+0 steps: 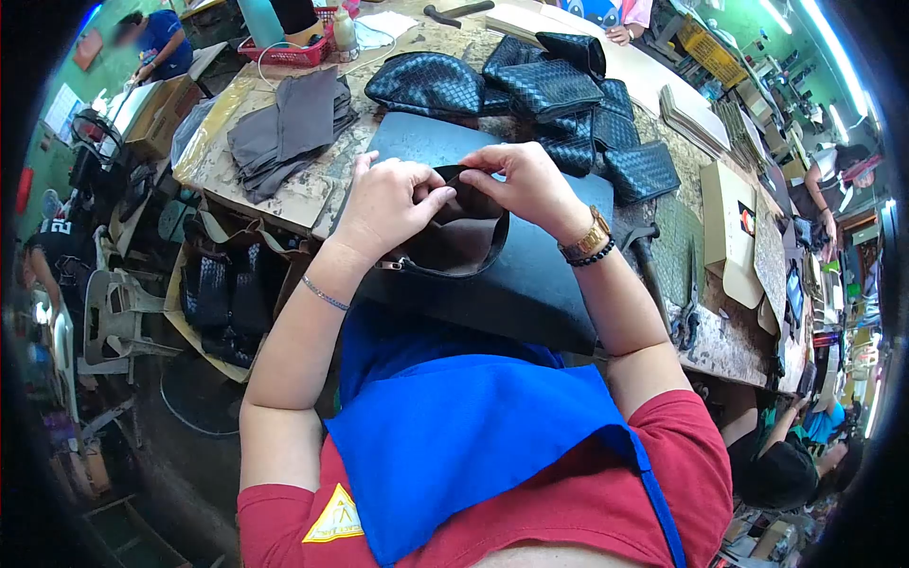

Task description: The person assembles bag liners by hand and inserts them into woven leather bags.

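Note:
A dark zippered pouch (466, 244) lies opened up in front of me, its brown lining showing and a metal zipper pull (389, 265) at its near left edge. My left hand (396, 201) pinches the pouch's far rim with thumb and bent fingers. Close beside it, my right hand (528, 186) grips the same rim between thumb and fingers. Under the pouch is a smooth black board (549, 284), sloping toward my lap. The fingertips partly cover the stretch of rim between the hands.
Several black woven-pattern pouches (426, 83) are heaped beyond the board. Brown fabric pieces (294, 131) lie left. A hammer (646, 260) and scissors (688, 303) rest at right. A box of black pouches (222, 293) stands low at left. Other people work around the room.

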`<state>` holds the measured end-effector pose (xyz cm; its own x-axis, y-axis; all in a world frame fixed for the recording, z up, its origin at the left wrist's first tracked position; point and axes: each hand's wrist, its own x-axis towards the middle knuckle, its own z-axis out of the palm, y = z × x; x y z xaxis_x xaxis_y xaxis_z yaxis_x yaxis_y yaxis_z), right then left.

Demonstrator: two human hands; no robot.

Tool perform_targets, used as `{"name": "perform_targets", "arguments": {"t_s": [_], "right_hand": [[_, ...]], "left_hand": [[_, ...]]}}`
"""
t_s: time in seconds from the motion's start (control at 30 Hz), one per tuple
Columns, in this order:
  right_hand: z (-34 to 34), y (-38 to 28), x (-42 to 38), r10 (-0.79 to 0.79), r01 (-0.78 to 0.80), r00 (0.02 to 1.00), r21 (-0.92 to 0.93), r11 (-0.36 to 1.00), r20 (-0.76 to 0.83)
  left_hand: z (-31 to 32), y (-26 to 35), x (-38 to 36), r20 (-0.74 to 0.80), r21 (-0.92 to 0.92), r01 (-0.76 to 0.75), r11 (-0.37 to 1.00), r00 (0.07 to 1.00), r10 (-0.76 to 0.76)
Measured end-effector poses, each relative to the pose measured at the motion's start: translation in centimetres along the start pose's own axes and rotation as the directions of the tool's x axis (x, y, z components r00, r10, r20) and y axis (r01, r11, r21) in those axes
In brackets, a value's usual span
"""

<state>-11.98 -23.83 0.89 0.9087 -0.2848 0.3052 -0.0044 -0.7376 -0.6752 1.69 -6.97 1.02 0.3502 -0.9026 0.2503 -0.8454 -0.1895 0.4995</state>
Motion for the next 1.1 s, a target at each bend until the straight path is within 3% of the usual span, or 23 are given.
{"name": "perform_targets", "arguments": {"t_s": [0.03,0.13,0.23,0.33,0.4,0.53,0.63,0.73,0.77,0.87,0.97,1.0,1.03,1.1], "right_hand": [[-0.1,-0.1,-0.1,0.001,0.0,1.0,-0.014,1.0,0.005],[-0.2,0.3,-0.2,-0.085,0.084,0.996,-0.083,0.993,-0.008],[-0.3,0.5,-0.3,-0.073,0.072,0.997,-0.057,0.996,-0.014],[-0.4,0.7,-0.2,-0.094,0.093,0.996,-0.052,0.994,-0.012],[-0.7,0.3,-0.1,-0.085,0.086,0.996,-0.072,0.994,0.024],[-0.7,0.8,0.3,-0.044,0.047,0.996,-0.04,0.998,0.082],[-0.5,1.5,0.5,0.056,-0.057,0.996,0.007,0.998,0.073],[-0.2,1.0,0.4,0.146,-0.166,0.978,0.132,0.977,0.146],[0.4,1.0,0.3,0.109,-0.125,0.989,0.185,0.975,0.099],[1.6,-1.5,0.1,0.183,-0.179,0.983,0.302,0.936,0.015],[3.0,-0.6,-0.1,0.241,-0.211,0.965,0.233,0.949,-0.108],[3.3,-0.5,-0.1,0.267,-0.234,0.953,0.209,0.949,-0.145],[3.2,-0.8,-0.3,0.326,-0.286,0.937,0.258,0.923,-0.124],[3.3,-0.1,-0.3,0.28,-0.239,0.949,0.248,0.939,-0.146]], "left_hand": [[0.0,0.0,0.0,0.019,-0.038,0.01,0.999,1.0,-0.009],[1.3,-1.1,0.3,-0.3,-0.065,-0.26,0.963,0.926,0.23],[1.7,-1.4,0.3,-0.079,-0.436,0.045,0.899,0.993,-0.088],[1.6,-1.6,0.5,0.055,-0.468,0.196,0.862,0.98,-0.192],[1.6,-1.4,0.6,0.063,-0.467,0.206,0.86,0.978,-0.201],[1.9,-1.8,0.6,0.011,-0.323,0.108,0.94,0.994,-0.111],[1.3,-2.0,0.5,0.064,-0.228,0.091,0.97,0.995,-0.078],[-1.6,-1.9,2.0,0.147,0.124,-0.089,0.988,0.987,0.071],[-2.3,-1.5,2.4,0.125,0.277,-0.118,0.954,0.988,0.086],[-4.0,-1.2,3.8,0.146,0.473,-0.248,0.845,0.968,0.203],[-3.9,-2.3,3.9,0.135,0.291,-0.51,0.81,0.86,0.492],[-3.5,-2.4,3.4,0.072,0.145,-0.496,0.856,0.868,0.491],[-3.2,-2.6,2.9,0.063,0.099,-0.489,0.866,0.872,0.485],[-3.3,-2.2,2.0,0.118,0.03,-0.405,0.914,0.909,0.4]]}}
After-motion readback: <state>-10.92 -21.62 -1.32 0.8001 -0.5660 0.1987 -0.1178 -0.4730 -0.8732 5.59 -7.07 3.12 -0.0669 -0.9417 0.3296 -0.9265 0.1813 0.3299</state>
